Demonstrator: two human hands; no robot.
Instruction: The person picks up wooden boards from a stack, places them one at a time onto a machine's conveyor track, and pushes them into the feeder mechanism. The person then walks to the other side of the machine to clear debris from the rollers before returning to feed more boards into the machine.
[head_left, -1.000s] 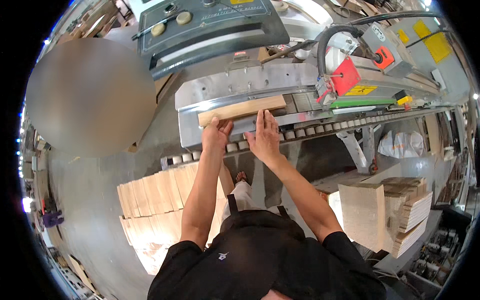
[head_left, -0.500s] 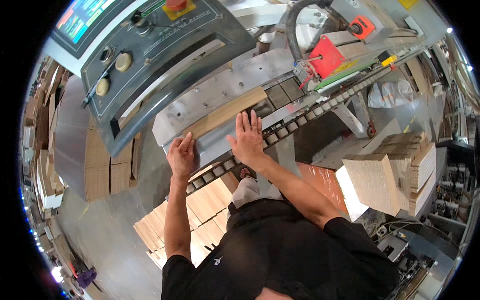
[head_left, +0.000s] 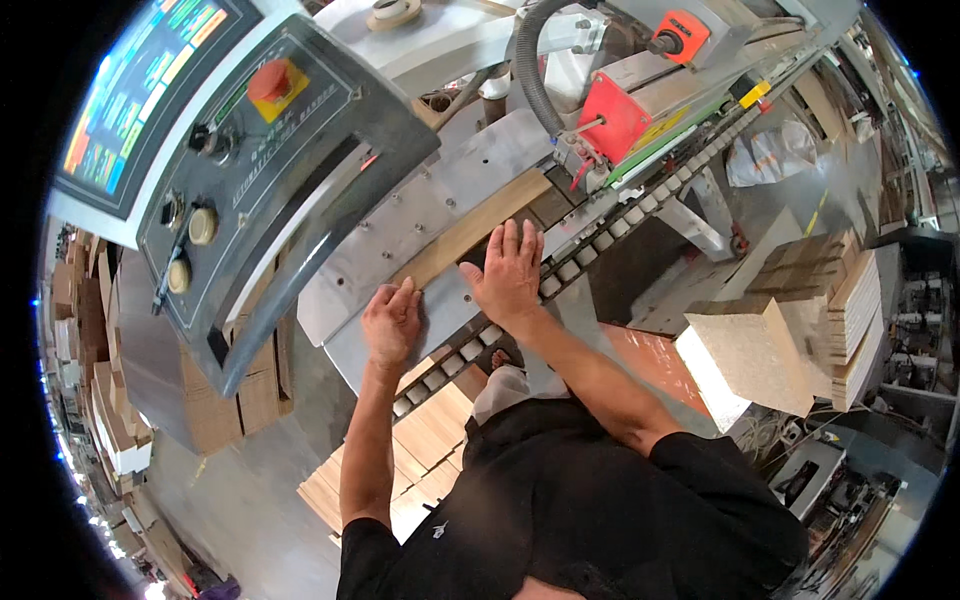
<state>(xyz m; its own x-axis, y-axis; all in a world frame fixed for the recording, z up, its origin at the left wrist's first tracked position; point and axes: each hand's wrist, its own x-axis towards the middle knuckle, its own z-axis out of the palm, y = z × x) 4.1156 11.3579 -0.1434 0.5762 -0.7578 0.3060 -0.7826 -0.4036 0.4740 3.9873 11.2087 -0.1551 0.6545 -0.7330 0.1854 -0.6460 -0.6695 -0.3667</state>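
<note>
A long, narrow wooden board (head_left: 478,222) lies on the machine's metal bed, along the raised steel plate (head_left: 385,215). My left hand (head_left: 391,322) is at the board's near left end, its fingers curled and the thumb and fingertips closed against that end. Farther right, my right hand (head_left: 508,275) lies palm down with its fingers stretched out, the fingertips by the board's near edge. Dark pads (head_left: 551,207) of the feed track show past the board's right end, in front of a red guard (head_left: 616,115).
A control panel (head_left: 290,150) with a red stop button (head_left: 270,82) overhangs at the upper left. A roller chain (head_left: 583,256) runs along the bed's near side. Stacked wooden boards (head_left: 425,432) lie below it. Cardboard stacks (head_left: 760,345) stand at the right.
The board has slid right along the steel plate, closer to the red guard, and both hands have moved with it. My view has shifted, so the control panel appears farther left.
</note>
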